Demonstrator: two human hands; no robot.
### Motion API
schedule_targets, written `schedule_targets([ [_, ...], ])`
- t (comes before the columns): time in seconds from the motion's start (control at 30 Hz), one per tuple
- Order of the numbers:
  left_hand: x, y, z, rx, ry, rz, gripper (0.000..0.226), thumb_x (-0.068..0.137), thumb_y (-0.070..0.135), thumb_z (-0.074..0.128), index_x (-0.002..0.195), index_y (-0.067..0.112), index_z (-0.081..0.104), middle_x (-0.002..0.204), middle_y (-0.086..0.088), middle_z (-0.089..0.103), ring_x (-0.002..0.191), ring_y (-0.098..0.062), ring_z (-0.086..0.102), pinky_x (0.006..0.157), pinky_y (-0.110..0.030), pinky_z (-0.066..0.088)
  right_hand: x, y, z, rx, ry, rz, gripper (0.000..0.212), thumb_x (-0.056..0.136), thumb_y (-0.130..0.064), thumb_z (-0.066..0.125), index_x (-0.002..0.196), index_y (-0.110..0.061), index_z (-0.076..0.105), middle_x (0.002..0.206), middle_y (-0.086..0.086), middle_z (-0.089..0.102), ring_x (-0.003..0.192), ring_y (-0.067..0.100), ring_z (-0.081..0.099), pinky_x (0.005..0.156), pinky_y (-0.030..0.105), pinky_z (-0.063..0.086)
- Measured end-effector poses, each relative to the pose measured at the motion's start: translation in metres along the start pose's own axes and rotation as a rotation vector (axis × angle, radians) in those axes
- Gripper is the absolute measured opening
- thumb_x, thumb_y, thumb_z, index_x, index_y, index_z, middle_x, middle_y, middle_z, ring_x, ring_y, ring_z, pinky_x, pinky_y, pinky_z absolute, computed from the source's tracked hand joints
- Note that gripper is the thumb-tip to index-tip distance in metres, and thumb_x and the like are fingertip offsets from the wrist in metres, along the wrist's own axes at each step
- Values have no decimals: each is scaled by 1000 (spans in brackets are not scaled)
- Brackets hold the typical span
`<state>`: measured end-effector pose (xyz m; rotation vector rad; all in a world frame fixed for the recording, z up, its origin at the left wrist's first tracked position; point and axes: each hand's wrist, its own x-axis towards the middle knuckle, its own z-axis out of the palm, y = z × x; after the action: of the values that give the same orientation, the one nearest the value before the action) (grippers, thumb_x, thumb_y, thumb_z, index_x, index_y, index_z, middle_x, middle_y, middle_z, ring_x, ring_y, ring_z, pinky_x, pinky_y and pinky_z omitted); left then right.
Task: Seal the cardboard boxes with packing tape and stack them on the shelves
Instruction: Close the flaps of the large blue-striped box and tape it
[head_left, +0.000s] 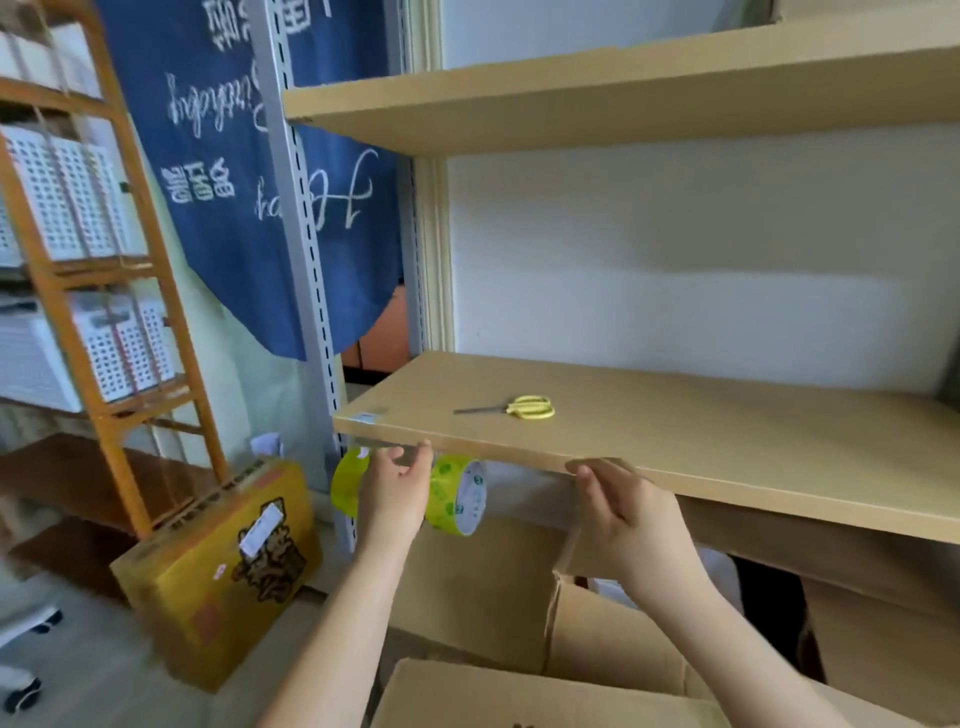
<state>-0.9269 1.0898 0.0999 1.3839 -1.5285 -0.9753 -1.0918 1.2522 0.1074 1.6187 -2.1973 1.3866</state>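
This looks like a small stockroom or packing corner of a shop. Slotted grey metal uprights (301, 218) carry plain wooden shelves (675, 431), and cardboard boxes (597, 649) stand below them, with a printed yellow carton (223, 571) on the floor, rolls of green packing tape (457, 493) and scissors (519, 407) on a shelf. To the left an orange wooden rack (109, 291) holds white perforated baskets (67, 197), and a blue cloth banner (228, 156) with white lettering hangs behind.
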Motion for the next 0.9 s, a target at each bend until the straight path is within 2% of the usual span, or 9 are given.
schedule_targets([
  [0.07, 14, 3, 15, -109, -87, -122, 44, 95, 54, 56, 114, 15, 63, 102, 5, 64, 94, -21, 57, 91, -36, 48, 23, -6, 22, 50, 69, 11, 25, 102, -27, 48, 108, -19, 71, 104, -8, 67, 82, 9, 62, 70, 24, 47],
  [0.13, 24, 9, 26, -367, -286, -311, 53, 93, 53, 60, 126, 11, 62, 106, 0, 70, 98, -22, 65, 93, -35, 52, 37, -7, 37, 77, 128, 14, 25, 102, -28, 46, 107, -22, 70, 102, -11, 67, 78, 4, 61, 67, 20, 48],
  [0.2, 28, 13, 27, -492, -461, -408, 48, 94, 48, 61, 112, 3, 67, 86, -11, 76, 71, -21, 72, 65, -28, 57, 43, -3, 49, 108, 145, 30, 25, 102, -27, 46, 106, -25, 70, 97, -13, 66, 78, -2, 59, 64, 8, 43],
  [0.27, 30, 16, 23, -456, -538, -402, 43, 98, 43, 57, 89, 2, 66, 61, -10, 70, 45, -15, 64, 42, -19, 47, 43, 3, 59, 107, 139, 33, 24, 102, -25, 46, 99, -25, 70, 90, -13, 67, 73, -4, 58, 62, 8, 41],
  [0.43, 34, 39, 9, -265, -487, -290, 23, 104, 13, 49, 87, -3, 54, 47, -16, 63, 34, -19, 58, 36, -22, 49, 45, 8, 80, 72, -50, 206, 28, 100, -25, 47, 84, -19, 69, 73, -4, 69, 66, 12, 64, 64, 36, 56],
  [0.53, 36, 49, 8, -86, -450, -206, 15, 102, 10, 48, 95, -3, 52, 47, -17, 63, 33, -21, 59, 35, -23, 48, 56, -1, 92, 108, -196, 312, 44, 102, -34, 44, 79, -8, 71, 74, 7, 72, 71, 23, 69, 70, 34, 53],
  [0.63, 37, 53, 10, 101, -437, -155, 14, 99, 13, 46, 97, 1, 51, 52, -16, 67, 38, -23, 61, 44, -23, 50, 70, -13, 103, 278, -221, 490, 56, 101, -45, 44, 82, 0, 72, 83, 15, 73, 84, 31, 68, 77, 33, 50],
  [0.8, 46, 60, 14, 487, -276, 28, 22, 90, 30, 58, 91, 8, 61, 91, -8, 63, 77, -19, 62, 45, -27, 29, 77, -33, 116, 455, -281, 545, 60, 101, -49, 42, 77, -3, 72, 85, 19, 74, 88, 35, 69, 90, 46, 54],
  [0.9, 50, 59, 16, 508, -270, 47, 25, 90, 34, 60, 78, 12, 59, 92, -9, 63, 68, -20, 60, 46, -27, 29, 81, -39, 117, 402, -275, 535, 63, 100, -55, 39, 58, -15, 66, 74, 10, 74, 80, 27, 70, 82, 38, 56],
])
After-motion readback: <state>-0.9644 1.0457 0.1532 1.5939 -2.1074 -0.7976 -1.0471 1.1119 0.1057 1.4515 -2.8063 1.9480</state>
